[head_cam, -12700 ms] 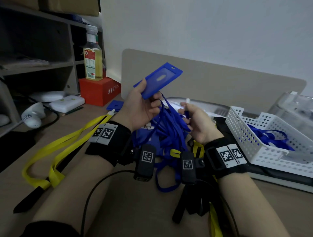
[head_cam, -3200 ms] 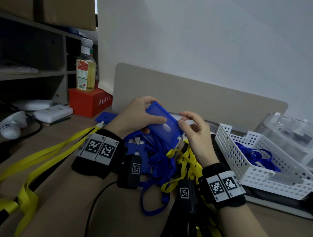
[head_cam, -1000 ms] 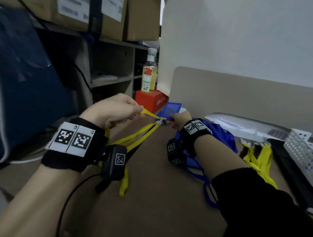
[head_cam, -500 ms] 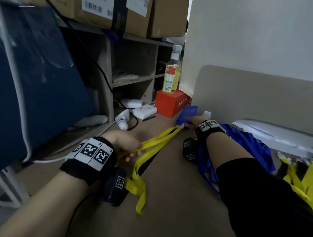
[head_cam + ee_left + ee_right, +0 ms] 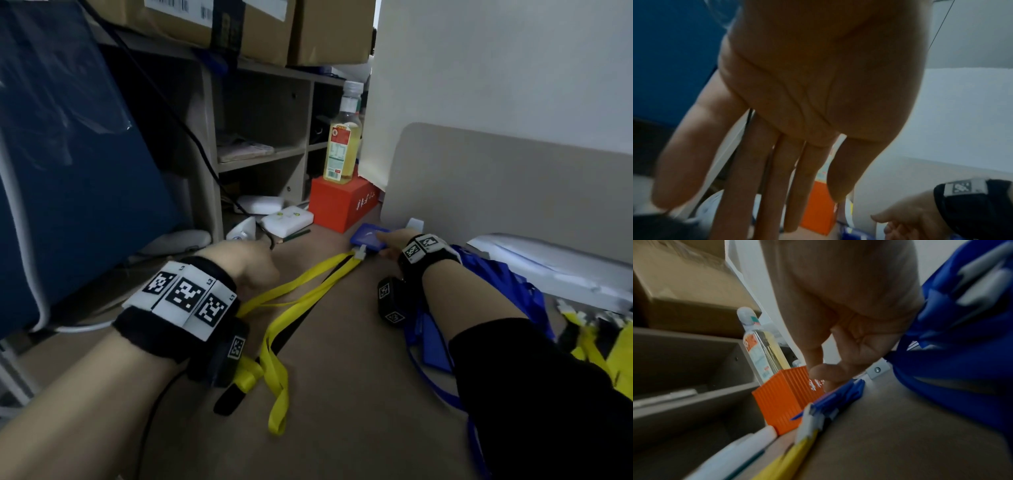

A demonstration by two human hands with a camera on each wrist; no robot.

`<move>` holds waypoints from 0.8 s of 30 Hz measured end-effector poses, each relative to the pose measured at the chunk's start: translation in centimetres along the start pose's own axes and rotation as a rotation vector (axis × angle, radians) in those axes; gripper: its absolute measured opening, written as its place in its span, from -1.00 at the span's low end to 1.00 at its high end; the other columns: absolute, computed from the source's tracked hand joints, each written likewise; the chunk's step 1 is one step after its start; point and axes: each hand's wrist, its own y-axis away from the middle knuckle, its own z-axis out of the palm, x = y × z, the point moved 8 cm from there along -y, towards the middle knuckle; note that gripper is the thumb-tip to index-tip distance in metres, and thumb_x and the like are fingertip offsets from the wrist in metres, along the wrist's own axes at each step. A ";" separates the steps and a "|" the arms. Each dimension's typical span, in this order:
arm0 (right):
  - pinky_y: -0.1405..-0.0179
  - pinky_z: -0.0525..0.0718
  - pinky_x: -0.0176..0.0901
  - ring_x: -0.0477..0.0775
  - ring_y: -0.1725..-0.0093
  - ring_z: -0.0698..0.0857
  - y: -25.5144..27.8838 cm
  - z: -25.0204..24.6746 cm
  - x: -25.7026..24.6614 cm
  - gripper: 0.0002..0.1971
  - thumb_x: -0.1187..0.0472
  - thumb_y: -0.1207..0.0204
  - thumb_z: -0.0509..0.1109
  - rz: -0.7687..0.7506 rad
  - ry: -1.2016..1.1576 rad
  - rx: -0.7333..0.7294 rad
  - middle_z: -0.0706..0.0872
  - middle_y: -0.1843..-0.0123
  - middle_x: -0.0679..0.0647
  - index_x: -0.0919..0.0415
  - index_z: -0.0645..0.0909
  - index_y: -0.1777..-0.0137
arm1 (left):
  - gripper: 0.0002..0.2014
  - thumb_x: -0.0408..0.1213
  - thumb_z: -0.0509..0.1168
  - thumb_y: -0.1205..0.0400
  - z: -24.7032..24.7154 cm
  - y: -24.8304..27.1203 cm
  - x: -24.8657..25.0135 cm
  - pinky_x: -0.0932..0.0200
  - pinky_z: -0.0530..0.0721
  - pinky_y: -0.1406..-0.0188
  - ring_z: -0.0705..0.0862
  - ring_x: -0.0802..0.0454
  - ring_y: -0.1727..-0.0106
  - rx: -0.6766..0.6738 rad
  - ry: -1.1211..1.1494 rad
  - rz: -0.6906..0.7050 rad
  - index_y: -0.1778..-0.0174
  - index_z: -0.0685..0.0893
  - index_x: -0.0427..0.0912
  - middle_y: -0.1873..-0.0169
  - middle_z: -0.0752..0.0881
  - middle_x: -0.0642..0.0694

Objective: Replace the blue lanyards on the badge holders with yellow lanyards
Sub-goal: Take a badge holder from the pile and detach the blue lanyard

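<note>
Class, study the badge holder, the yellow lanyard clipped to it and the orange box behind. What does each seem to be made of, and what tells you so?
Badge holder: probably rigid plastic, with a flat blue face and slight sheen.
Yellow lanyard: seemingly woven fabric ribbon, matte, lying limp and folding into loops; its white clip looks like plastic.
Orange box: material unclear; matte sides with fine ribs, perhaps card or plastic.

Left hand (image 5: 818, 100) palm spread, fingers (image 5: 777, 186) straight, holding nothing; right hand (image 5: 914, 220) lower right.

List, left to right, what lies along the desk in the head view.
Left hand → yellow fabric lanyard → white plastic clip → blue plastic badge holder → right hand → pile of blue lanyards.
</note>
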 end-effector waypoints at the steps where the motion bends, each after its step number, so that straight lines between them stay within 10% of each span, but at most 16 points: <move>1: -0.08 0.72 0.00 0.17 0.00 0.72 0.4 -0.3 -0.4 -0.51 0.10 -0.52 0.47 -0.008 -0.006 0.011 0.70 0.05 0.18 0.43 0.52 -0.31 | -0.75 -0.13 0.14 -0.67 -0.6 -0.3 0.3 0.25 0.53 0.51 0.66 -0.02 0.29 0.032 0.034 0.022 0.04 0.58 -0.26 0.30 0.65 -0.09; 6: 0.47 0.63 -0.31 -0.01 0.33 0.65 5.3 -3.5 -3.4 -0.79 0.17 -0.56 0.43 -0.107 0.007 0.053 0.62 0.16 0.10 0.18 0.50 0.24 | -0.82 -0.16 0.11 -0.70 -1.7 1.2 3.9 0.17 0.65 0.27 0.75 0.01 0.26 0.058 0.212 0.146 -0.06 0.60 -0.07 0.13 0.75 0.01; 12: 0.83 0.35 -0.45 -0.08 0.84 0.48 10.1 -8.9 -3.0 -0.79 0.37 -0.59 0.34 -0.082 -0.082 0.147 0.51 0.75 0.13 0.34 0.46 0.27 | -0.75 -0.22 0.12 -0.72 -1.0 3.1 10.1 0.21 0.62 0.31 0.76 -0.01 0.18 0.031 0.236 0.301 -0.20 0.64 -0.19 0.11 0.79 -0.03; 18: 0.87 0.22 -0.54 -0.17 0.87 0.42 14.7 -13.7 -0.6 -0.78 0.46 -0.62 0.25 -0.076 -0.013 0.160 0.52 0.74 0.09 0.34 0.44 0.27 | -0.71 -0.09 0.16 -0.73 1.3 3.4 17.6 0.26 0.63 0.31 0.79 0.01 0.13 -0.064 0.215 0.465 -0.17 0.64 -0.20 0.13 0.79 -0.03; 24: 0.84 0.22 -0.50 -0.17 0.80 0.49 15.4 -15.9 3.6 -0.78 0.28 -0.66 0.28 0.049 0.216 0.097 0.66 0.32 0.12 0.27 0.51 0.25 | -0.56 0.10 0.21 -0.66 4.6 3.9 23.9 0.18 0.51 0.20 0.65 -0.12 0.03 -0.039 -0.145 0.590 -0.13 0.65 -0.24 -0.03 0.71 -0.17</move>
